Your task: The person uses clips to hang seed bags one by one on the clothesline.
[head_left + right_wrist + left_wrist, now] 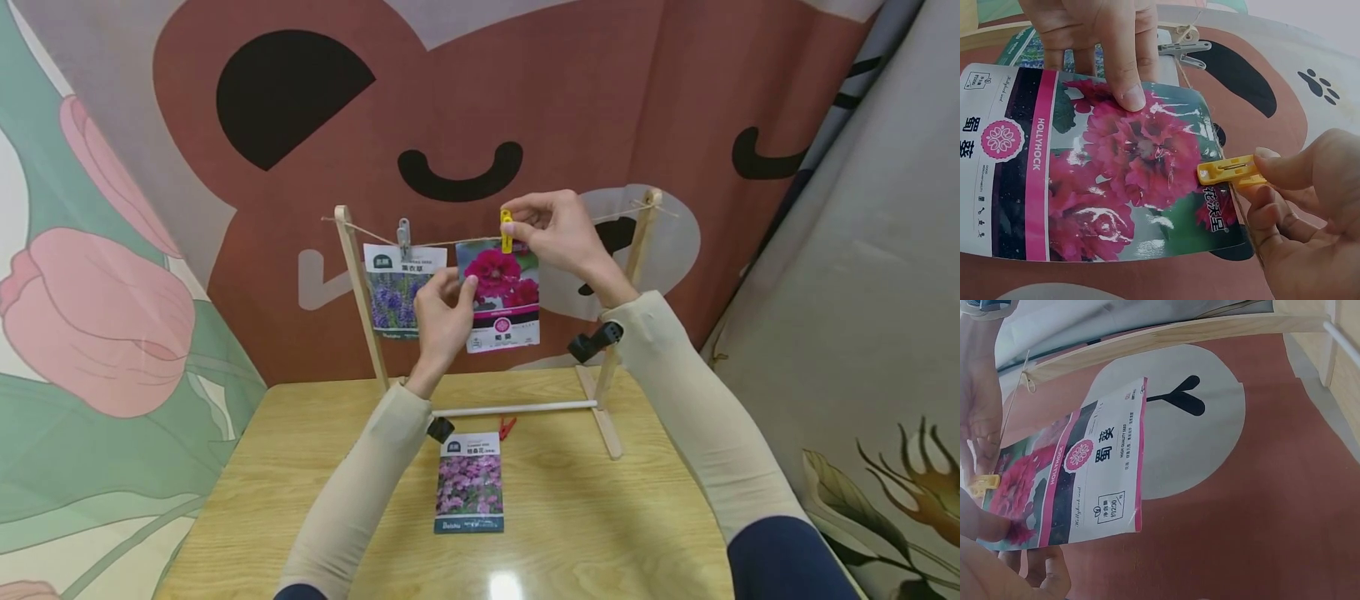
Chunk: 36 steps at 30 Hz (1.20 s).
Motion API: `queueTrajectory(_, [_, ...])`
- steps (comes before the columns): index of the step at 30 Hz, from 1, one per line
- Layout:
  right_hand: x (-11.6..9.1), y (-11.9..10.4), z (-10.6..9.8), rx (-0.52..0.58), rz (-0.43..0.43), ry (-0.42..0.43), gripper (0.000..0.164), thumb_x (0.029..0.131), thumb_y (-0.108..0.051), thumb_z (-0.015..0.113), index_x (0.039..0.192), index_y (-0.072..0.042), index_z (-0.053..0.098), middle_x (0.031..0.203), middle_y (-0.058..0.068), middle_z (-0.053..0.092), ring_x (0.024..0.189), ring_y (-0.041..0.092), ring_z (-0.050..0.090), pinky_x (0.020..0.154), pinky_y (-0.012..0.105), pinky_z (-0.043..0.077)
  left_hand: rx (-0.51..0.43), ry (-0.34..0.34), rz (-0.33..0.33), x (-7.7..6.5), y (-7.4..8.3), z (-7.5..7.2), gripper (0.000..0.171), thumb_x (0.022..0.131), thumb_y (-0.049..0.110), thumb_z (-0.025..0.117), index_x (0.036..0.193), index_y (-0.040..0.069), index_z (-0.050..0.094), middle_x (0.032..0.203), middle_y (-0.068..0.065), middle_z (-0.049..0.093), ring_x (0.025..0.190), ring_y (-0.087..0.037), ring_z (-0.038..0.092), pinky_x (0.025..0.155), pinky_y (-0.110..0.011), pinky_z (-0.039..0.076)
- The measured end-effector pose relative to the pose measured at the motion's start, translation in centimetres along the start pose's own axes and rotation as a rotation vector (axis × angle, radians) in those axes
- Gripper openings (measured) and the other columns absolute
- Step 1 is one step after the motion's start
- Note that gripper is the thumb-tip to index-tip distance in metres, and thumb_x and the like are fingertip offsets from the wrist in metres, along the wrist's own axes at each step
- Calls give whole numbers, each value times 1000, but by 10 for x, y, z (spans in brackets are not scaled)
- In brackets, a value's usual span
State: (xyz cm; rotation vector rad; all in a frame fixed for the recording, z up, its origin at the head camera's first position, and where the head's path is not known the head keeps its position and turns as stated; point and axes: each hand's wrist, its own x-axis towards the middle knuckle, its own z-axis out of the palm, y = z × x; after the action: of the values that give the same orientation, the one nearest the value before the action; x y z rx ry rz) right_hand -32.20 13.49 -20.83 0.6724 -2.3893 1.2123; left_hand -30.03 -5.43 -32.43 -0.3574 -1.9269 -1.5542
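A hollyhock seed packet [501, 292] with magenta flowers is up at the string [1242, 215]. My left hand [444, 315] pinches its left edge, the thumb over the printed front and the fingers behind. With thumb and fingertips my right hand [561, 233] grips a yellow clothespin [1230, 170], whose jaws sit over the packet's top edge at the string. To the left, a grey clip [405, 237] holds a lavender seed packet [393, 292] on the same string; my left hand partly covers that packet in the head view.
A wooden frame [360, 300] carries the string between two posts, with a white rod [517, 408] low across it. On the table [337, 483] lie a pink-flowered seed packet [469, 483] and a red clothespin [507, 428]. A printed curtain [585, 100] hangs behind.
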Motion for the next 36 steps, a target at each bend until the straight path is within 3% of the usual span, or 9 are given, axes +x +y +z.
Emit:
queueTrajectory(15, [-2, 3, 0, 11, 12, -51, 38, 102, -24, 75, 137, -10, 73, 111, 11, 77, 90, 34, 71, 71, 28, 54, 21, -40, -35, 0, -1, -5, 22, 103, 14, 72, 121, 1, 74, 101, -16, 81, 85, -30, 73, 76, -33, 51])
queueTrajectory(27, [-4, 5, 0, 19, -10, -52, 36, 103, -22, 74, 137, -9, 72, 111, 12, 76, 89, 33, 70, 70, 27, 53, -6, -65, -52, -5, -7, -11, 24, 104, 11, 70, 125, 1, 73, 109, -18, 80, 100, -31, 76, 89, -48, 60])
queueTrajectory(36, [-6, 8, 1, 28, -20, -46, 34, 103, -21, 73, 135, -9, 73, 111, 11, 78, 84, 25, 69, 65, 24, 51, -31, -53, -55, -8, -12, -15, 20, 102, 9, 70, 121, 3, 75, 109, -15, 81, 98, -27, 78, 84, -34, 58])
